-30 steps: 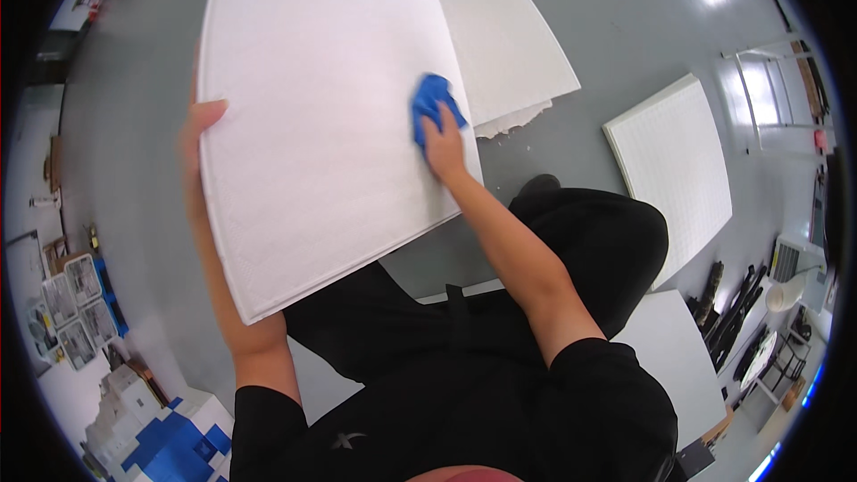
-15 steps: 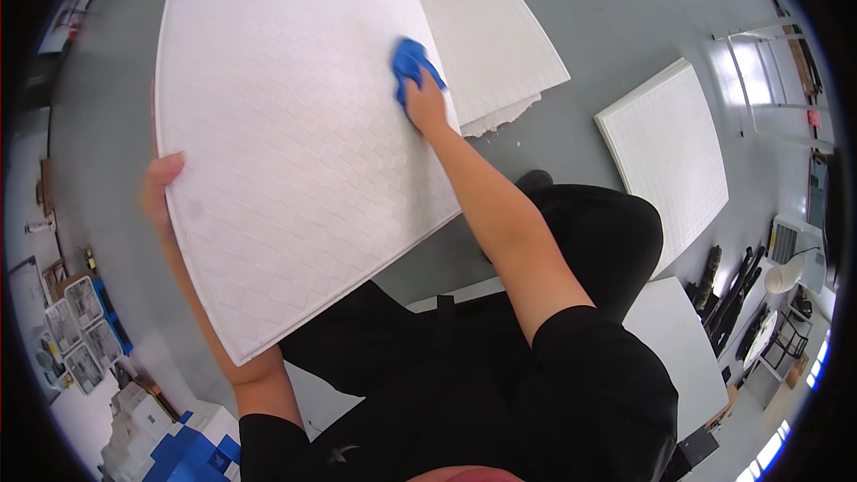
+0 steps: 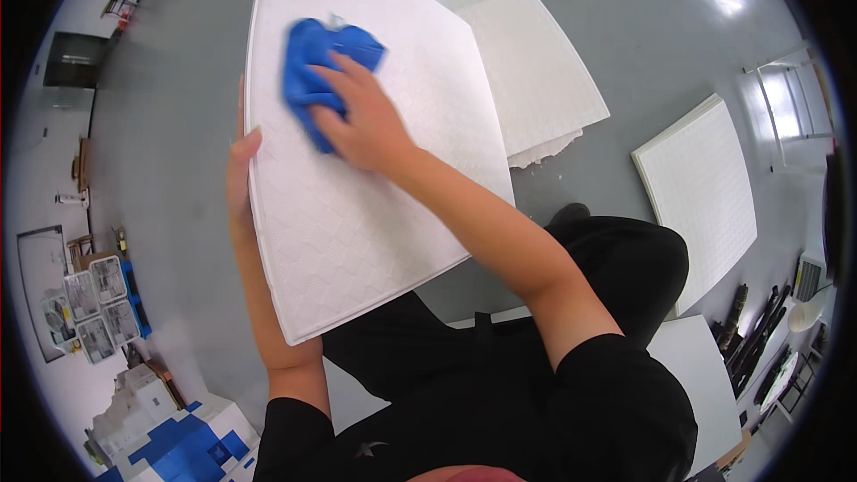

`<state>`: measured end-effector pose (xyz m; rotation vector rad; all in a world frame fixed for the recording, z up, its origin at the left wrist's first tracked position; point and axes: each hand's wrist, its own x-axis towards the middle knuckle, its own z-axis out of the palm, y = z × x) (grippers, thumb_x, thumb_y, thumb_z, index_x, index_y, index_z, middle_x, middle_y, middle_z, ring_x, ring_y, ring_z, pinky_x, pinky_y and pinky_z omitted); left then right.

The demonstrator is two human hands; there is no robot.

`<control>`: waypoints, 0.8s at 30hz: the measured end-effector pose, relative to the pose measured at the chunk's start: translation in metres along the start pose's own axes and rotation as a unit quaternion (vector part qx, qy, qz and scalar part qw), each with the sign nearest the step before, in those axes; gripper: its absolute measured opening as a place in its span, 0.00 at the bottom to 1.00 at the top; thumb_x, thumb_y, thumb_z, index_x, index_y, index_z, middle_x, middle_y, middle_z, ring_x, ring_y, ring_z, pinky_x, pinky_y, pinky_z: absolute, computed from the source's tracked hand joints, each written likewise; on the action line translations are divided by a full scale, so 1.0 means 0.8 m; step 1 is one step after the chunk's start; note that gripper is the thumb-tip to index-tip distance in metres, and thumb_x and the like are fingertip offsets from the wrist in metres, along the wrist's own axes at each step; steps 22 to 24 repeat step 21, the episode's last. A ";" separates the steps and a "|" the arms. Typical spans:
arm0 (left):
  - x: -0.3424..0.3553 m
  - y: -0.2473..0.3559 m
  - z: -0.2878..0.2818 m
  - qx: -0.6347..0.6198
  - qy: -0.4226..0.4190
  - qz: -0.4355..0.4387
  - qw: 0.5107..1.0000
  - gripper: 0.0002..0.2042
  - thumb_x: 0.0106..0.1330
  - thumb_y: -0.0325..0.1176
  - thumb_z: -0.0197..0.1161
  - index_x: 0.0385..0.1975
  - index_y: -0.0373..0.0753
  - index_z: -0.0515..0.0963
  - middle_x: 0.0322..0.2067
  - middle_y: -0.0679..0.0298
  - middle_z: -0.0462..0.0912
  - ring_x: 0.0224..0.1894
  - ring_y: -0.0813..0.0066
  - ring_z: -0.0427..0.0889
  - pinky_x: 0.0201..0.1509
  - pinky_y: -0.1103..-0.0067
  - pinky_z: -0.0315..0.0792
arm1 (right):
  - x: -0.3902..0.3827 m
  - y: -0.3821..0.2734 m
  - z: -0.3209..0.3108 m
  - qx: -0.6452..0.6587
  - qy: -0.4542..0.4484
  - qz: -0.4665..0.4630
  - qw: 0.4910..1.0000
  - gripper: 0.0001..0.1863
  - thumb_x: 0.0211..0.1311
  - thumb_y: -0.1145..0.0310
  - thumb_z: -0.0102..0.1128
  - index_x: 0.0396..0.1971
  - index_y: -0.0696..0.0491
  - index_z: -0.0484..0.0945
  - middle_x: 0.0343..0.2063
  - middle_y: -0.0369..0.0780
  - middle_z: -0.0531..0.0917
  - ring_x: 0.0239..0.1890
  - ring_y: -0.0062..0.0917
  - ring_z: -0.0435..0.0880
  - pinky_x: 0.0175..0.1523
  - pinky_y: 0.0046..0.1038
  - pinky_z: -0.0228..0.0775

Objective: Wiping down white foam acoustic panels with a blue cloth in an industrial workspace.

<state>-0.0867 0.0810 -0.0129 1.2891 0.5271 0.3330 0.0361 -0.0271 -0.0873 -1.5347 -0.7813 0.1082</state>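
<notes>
A large white textured panel [image 3: 393, 214] is held up tilted in front of me. Its left edge is gripped by my left hand [image 3: 243, 170], thumb on the front face and fingers partly hidden behind. My right hand [image 3: 361, 116] presses a crumpled blue cloth [image 3: 308, 80] against the upper left of the panel's face. Some fingers lie spread over the cloth.
Beyond the panel, more white sheets [image 3: 544, 62] lie on the grey floor [image 3: 625, 36], one with a ragged edge. A stack of white panels [image 3: 705, 187] is to the right. Grey-white bins [image 3: 98, 303] stand at far left, blue-and-white boxes [image 3: 187, 446] at lower left.
My right hand has swept the blue cloth from the panel's right side to its upper left. The cloth is spread wider now. My left hand keeps its grip on the edge.
</notes>
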 end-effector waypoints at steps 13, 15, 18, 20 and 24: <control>-0.021 0.031 0.072 -0.078 -0.061 0.086 0.991 0.37 0.66 0.52 0.50 0.68 0.40 0.45 0.66 0.57 0.53 0.67 0.67 0.55 0.69 0.71 0.51 | 0.076 -0.037 0.031 -0.033 0.027 -0.074 0.996 0.22 0.56 0.63 0.53 0.51 0.54 0.72 0.56 0.52 0.69 0.59 0.44 0.66 0.62 0.36 0.59; -0.012 0.028 0.066 -0.068 -0.082 0.088 0.990 0.38 0.65 0.52 0.51 0.69 0.39 0.44 0.68 0.58 0.49 0.68 0.67 0.51 0.70 0.72 0.46 | 0.133 -0.013 0.034 -0.060 0.049 -0.037 0.996 0.22 0.57 0.60 0.51 0.50 0.55 0.73 0.52 0.51 0.73 0.56 0.43 0.70 0.60 0.35 0.62; 0.002 0.016 0.037 0.007 -0.070 0.111 0.991 0.40 0.63 0.54 0.53 0.69 0.39 0.44 0.67 0.58 0.50 0.69 0.67 0.49 0.71 0.73 0.41 | 0.171 -0.003 0.031 -0.060 0.024 0.026 0.998 0.23 0.59 0.58 0.49 0.51 0.54 0.73 0.49 0.49 0.76 0.53 0.42 0.73 0.58 0.33 0.64; 0.006 0.009 0.021 0.040 -0.056 0.107 0.992 0.42 0.62 0.55 0.53 0.69 0.39 0.43 0.68 0.58 0.47 0.70 0.65 0.46 0.72 0.73 0.38 | 0.161 0.000 0.027 -0.031 -0.016 0.062 0.997 0.23 0.59 0.57 0.50 0.52 0.52 0.72 0.49 0.49 0.77 0.52 0.43 0.74 0.56 0.33 0.65; 0.005 0.005 0.019 0.037 -0.055 0.104 0.992 0.42 0.62 0.55 0.53 0.69 0.39 0.43 0.68 0.58 0.47 0.70 0.65 0.46 0.72 0.73 0.38 | 0.145 0.006 0.029 -0.034 -0.017 0.065 0.997 0.23 0.59 0.57 0.50 0.52 0.52 0.72 0.49 0.49 0.77 0.52 0.43 0.74 0.56 0.33 0.65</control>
